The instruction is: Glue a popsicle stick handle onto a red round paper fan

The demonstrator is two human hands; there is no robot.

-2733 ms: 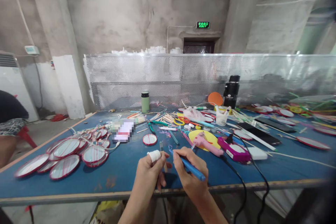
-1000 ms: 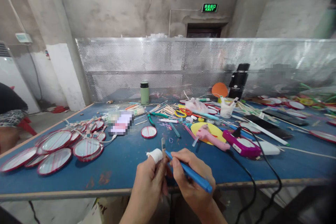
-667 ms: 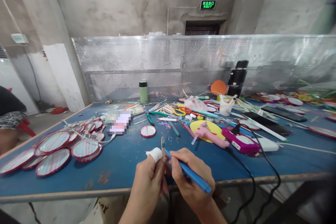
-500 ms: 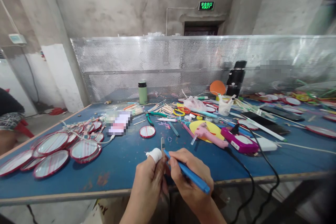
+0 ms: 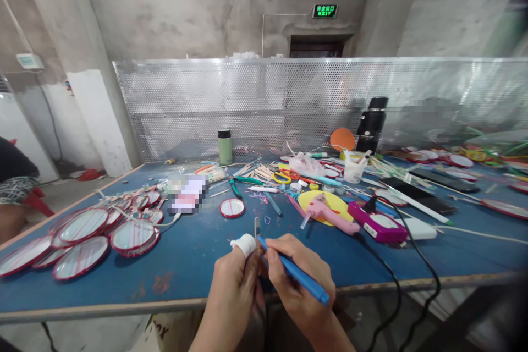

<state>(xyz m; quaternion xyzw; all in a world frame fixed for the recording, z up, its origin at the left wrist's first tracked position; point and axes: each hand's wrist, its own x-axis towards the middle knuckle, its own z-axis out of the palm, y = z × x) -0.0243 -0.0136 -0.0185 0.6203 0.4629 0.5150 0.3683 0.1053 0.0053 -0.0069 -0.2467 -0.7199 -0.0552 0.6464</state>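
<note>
My left hand [image 5: 237, 280] is closed round a thin flat stick [image 5: 257, 226] that stands upright above the front edge of the blue table [image 5: 185, 264]. White tape wraps that hand's thumb [image 5: 244, 243]. My right hand [image 5: 295, 278] grips a blue pen-like tool [image 5: 297, 272] like a pencil, its tip touching the stick near my left thumb. Both hands are pressed close together.
Several red-rimmed round mirrors [image 5: 82, 231] lie at the left. A small red-rimmed disc [image 5: 231, 207], a pink glue gun [image 5: 328, 217] on a yellow disc, a magenta box [image 5: 377, 228], black cables [image 5: 396, 280], scissors, sticks and a green flask [image 5: 225, 147] crowd the middle. A person sits at far left [image 5: 14, 187].
My hands have stayed together on the stick and tool, with only small shifts. The camera has tilted and moved slightly; the things on the table have not moved.
</note>
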